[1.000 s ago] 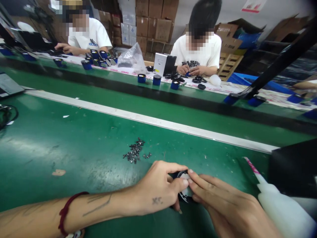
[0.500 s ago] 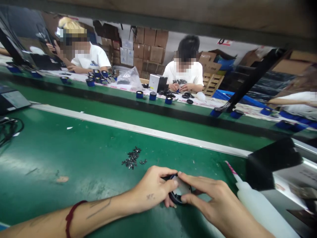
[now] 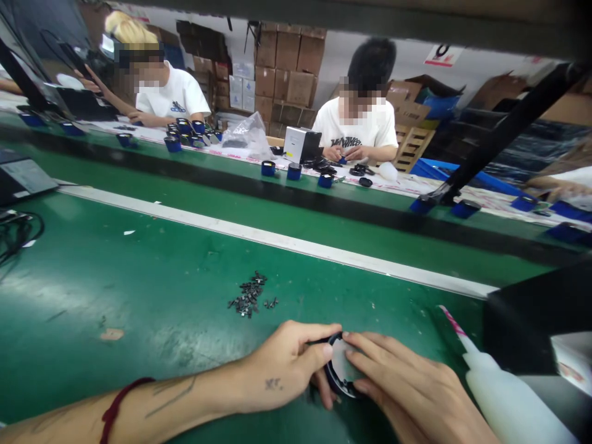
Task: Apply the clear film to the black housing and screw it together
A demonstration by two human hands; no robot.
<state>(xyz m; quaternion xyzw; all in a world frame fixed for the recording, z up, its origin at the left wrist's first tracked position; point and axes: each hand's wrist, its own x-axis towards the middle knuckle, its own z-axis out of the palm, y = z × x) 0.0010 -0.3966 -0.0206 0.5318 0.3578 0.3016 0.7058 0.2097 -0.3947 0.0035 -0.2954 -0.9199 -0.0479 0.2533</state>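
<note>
Green bench runs under my arms, two people seated across it. My left hand and right hand both pinch a round black part on the mat. Small clips lie near; a white bottle sits right.

Round black part mostly hidden under fingers; white bottle cut off btm edge.
</note>
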